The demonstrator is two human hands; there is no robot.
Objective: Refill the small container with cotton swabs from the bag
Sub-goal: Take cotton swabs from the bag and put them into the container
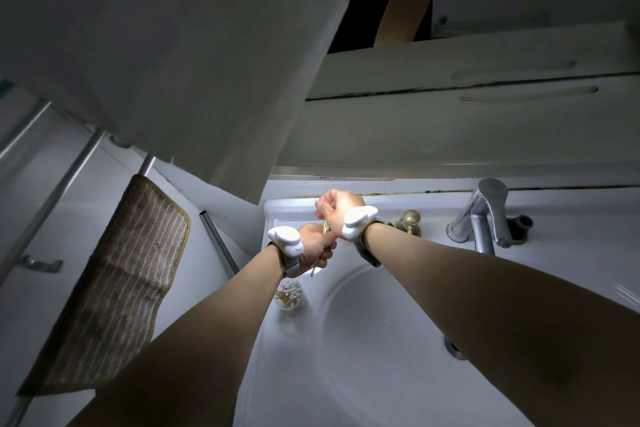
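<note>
Two hands bunch cotton swabs (325, 230) above a white sink (363, 340).
My left grip (313, 248) and right grip (337, 208) both clench them; the small container (288, 295) stands below.

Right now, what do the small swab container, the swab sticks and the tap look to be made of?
Small container: clear and glossy, glass or hard plastic; the swabs show through its wall.
Swab sticks, in the left hand's grip: pale tan, matte, likely wood or bamboo, with white cotton tips.
Tap: bright, mirror-like chromed metal.
</note>
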